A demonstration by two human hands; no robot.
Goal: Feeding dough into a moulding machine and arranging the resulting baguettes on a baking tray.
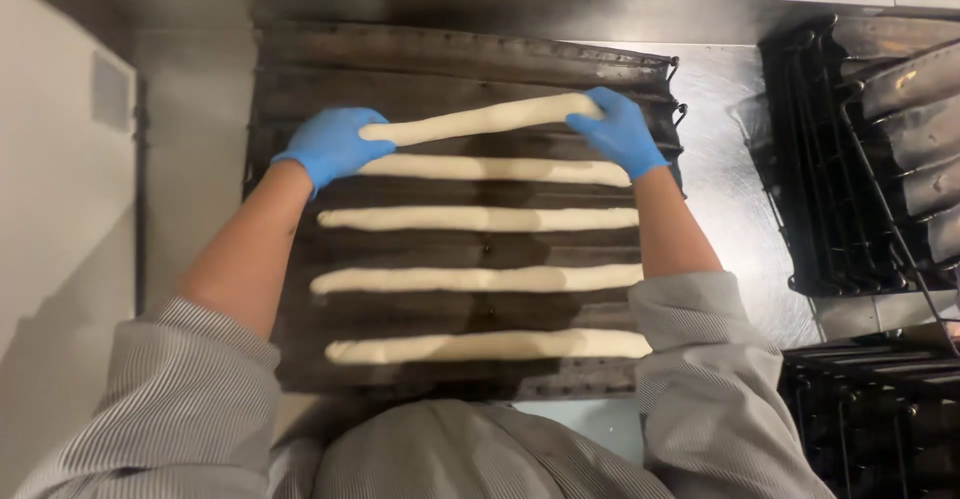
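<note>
A dark corrugated baking tray (460,59) lies in front of me on a steel counter. Several long pale dough sticks rest in its grooves, the nearest one (487,346) close to my body. My left hand (330,146), in a blue glove, grips the left end of another dough stick (480,120). My right hand (620,131), also blue-gloved, holds its right end. This stick slants slightly, its right end higher, just above the tray beyond the laid stick (495,169).
A stack of dark corrugated trays (880,149) stands on the right of the steel counter (725,199), with more trays (880,409) at lower right. A pale wall panel (60,209) lies to the left.
</note>
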